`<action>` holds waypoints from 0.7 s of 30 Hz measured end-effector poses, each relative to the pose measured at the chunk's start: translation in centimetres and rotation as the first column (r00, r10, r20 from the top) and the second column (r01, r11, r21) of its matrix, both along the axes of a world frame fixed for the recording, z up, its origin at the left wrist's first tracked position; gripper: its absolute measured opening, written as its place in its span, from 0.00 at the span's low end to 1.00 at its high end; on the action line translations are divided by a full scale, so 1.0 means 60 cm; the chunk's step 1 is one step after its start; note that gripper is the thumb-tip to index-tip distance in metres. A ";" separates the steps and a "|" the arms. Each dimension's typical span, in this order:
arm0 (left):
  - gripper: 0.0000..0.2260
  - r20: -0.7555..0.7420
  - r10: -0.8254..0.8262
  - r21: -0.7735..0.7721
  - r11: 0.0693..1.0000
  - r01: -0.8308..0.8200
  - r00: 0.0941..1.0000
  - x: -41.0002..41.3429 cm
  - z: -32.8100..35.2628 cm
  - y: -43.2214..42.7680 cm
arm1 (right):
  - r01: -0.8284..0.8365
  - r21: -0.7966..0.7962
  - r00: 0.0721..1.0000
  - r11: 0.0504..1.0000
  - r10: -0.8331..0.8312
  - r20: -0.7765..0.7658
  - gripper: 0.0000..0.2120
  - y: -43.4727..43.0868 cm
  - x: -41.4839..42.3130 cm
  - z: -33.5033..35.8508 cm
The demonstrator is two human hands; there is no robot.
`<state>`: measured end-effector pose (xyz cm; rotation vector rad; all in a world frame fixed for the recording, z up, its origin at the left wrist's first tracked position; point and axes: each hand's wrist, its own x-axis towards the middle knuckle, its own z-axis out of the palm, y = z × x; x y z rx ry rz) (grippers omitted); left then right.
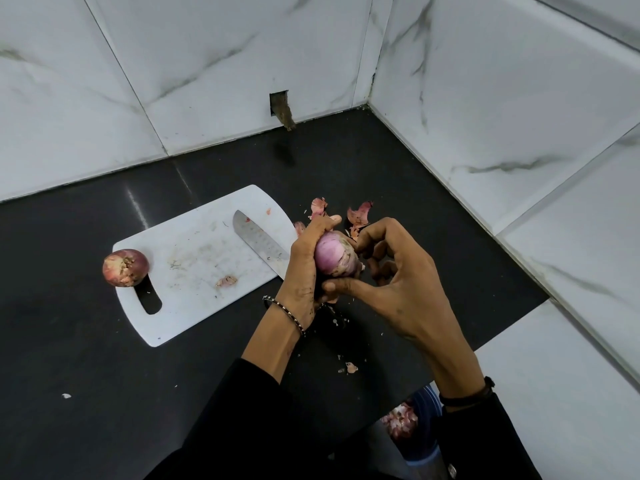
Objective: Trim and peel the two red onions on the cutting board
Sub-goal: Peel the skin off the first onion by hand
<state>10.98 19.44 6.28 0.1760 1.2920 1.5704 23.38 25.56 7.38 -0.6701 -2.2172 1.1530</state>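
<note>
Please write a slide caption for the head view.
Left hand holds a red onion, right hand peels it; second onion and knife lie on the cutting board.

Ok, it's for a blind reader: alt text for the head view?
The left hand grips a partly peeled onion while the right hand picks at its skin. An unpeeled onion and a knife rest on the cutting board.

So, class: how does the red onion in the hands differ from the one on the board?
The held onion shows smooth pale purple layers; the board onion wears dry red-brown skin. The held onion is gripped by the left hand and right hand beside the cutting board; the board onion rests untouched at its left end. Both are whole.
</note>
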 end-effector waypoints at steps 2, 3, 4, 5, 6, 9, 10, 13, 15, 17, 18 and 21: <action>0.17 -0.001 0.004 0.017 1.000 -0.004 1.000 0.000 -0.003 0.001 | -0.013 0.009 1.000 1.000 0.013 0.001 0.23 0.000 0.000 0.001; 0.16 -0.005 0.005 0.020 1.000 -0.004 1.000 0.000 -0.002 0.001 | -0.018 0.022 1.000 1.000 0.018 0.002 0.23 0.000 0.000 0.002; 0.16 -0.013 0.003 0.022 1.000 -0.003 1.000 0.000 -0.001 0.001 | -0.022 0.038 1.000 0.999 0.022 0.007 0.22 0.000 -0.001 0.003; 0.16 -0.017 0.004 0.025 1.000 -0.004 1.000 0.000 -0.001 0.000 | -0.024 0.053 1.000 0.998 0.024 0.013 0.21 -0.001 -0.001 0.003; 0.16 -0.019 0.012 0.027 1.000 -0.012 1.000 0.000 -0.001 0.001 | -0.023 0.064 1.000 0.998 0.022 0.020 0.21 -0.001 -0.002 0.003; 0.16 -0.034 0.017 0.016 1.000 -0.016 0.999 -0.001 0.000 0.001 | -0.007 0.076 0.999 0.997 0.004 0.036 0.20 -0.001 -0.002 0.004; 0.18 -0.042 0.003 0.006 1.000 -0.003 0.999 -0.001 0.000 0.001 | -0.001 0.076 0.999 0.997 -0.002 0.043 0.18 -0.001 -0.001 0.003; 0.23 -0.070 -0.040 -0.032 0.999 0.037 0.997 -0.003 0.002 0.003 | 0.013 0.127 0.998 0.992 -0.021 0.067 0.13 -0.006 -0.002 -0.005; 0.22 -0.067 -0.026 -0.029 0.999 0.024 0.997 -0.003 0.003 0.005 | 0.055 0.119 0.998 0.991 -0.059 0.035 0.15 -0.012 -0.004 -0.013; 0.20 -0.040 0.031 -0.006 0.999 -0.032 0.999 -0.002 0.002 0.006 | 0.097 0.078 0.995 0.992 -0.097 0.002 0.17 -0.012 -0.003 -0.012; 0.21 -0.030 0.046 -0.005 0.999 -0.047 0.998 -0.001 0.000 0.006 | 0.106 0.063 0.994 0.992 -0.107 0.006 0.19 -0.010 -0.003 -0.009; 0.21 -0.012 0.053 -0.028 0.998 -0.053 0.999 0.001 -0.004 0.004 | 0.110 0.015 0.993 0.994 -0.111 0.030 0.21 -0.008 0.001 -0.006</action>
